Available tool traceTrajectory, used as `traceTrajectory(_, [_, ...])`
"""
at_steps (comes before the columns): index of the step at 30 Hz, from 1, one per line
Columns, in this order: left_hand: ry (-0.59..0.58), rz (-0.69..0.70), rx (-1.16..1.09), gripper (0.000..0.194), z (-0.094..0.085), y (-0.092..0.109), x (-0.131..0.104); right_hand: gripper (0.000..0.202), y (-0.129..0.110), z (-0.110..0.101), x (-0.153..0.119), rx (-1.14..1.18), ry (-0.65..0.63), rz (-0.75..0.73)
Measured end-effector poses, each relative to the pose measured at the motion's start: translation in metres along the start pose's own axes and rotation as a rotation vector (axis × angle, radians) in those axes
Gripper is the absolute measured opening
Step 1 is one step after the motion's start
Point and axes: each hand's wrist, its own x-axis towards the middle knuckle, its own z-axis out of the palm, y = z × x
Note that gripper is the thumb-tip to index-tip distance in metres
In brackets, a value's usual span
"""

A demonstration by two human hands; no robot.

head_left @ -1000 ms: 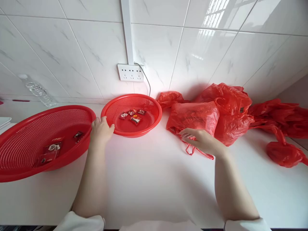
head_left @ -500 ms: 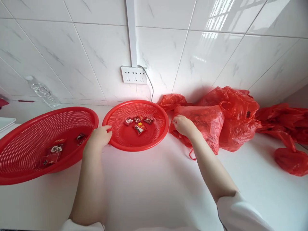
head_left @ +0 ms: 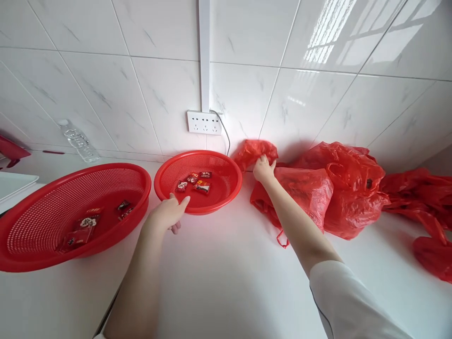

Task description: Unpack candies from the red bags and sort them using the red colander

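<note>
My left hand (head_left: pixel 168 214) is at the near left rim of the small red mesh basket (head_left: pixel 215 208). Its thumb and index finger are spread apart over the rim, while the other fingers curl below. Several small printed packets (head_left: pixel 202 187) lie inside that basket. My right hand (head_left: pixel 264 168) reaches to a small crumpled red plastic bag (head_left: pixel 252 149) by the wall. Its fingers are spread against the bag's near side, their tips partly hidden. A larger filled red bag (head_left: pixel 303 193) sits under and beside my right forearm.
At the left stands a larger red mesh basket (head_left: pixel 120 170) with several packets in it. A clear plastic bottle (head_left: pixel 81 143) and a white tray (head_left: pixel 17 186) are behind it. More red bags (head_left: pixel 353 188) lie rightward. A socket strip (head_left: pixel 204 123) is on the tiled wall.
My left hand has moved from the small basket's left rim to its near rim. My right hand has gone from the larger bag back to the small bag. The packets have shifted; the view has tilted.
</note>
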Motion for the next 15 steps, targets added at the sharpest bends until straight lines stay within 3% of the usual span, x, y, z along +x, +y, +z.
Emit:
traceTrajectory(2, [-0.047,0.030,-0.022,0.093,0.002,0.002,0.001,0.046,0.007,-0.023,-0.014,0.098,0.178,-0.013])
traceTrajectory(4, [-0.051,0.070,0.016,0.082,0.003,0.005,-0.004,0.041,0.015,-0.050,-0.039,0.324,0.459,-0.103])
traceTrajectory(6, [0.094,0.149,0.097,0.069,0.003,0.012,-0.017,0.033,0.021,-0.073,-0.077,0.517,0.592,-0.284])
traceTrajectory(8, [0.380,0.289,0.154,0.059,0.005,0.021,-0.037,0.024,0.025,-0.090,-0.119,0.613,0.610,-0.390])
traceTrajectory(10, [0.607,0.517,0.119,0.059,0.011,0.033,-0.061,0.022,0.027,-0.099,-0.157,0.663,0.559,-0.452])
traceTrajectory(13, [0.680,0.921,0.161,0.089,0.027,0.048,-0.088,0.026,0.027,-0.100,-0.192,0.696,0.458,-0.540])
traceTrajectory(15, [0.662,1.012,0.124,0.073,0.038,0.054,-0.094,0.028,0.028,-0.097,-0.200,0.704,0.416,-0.625])
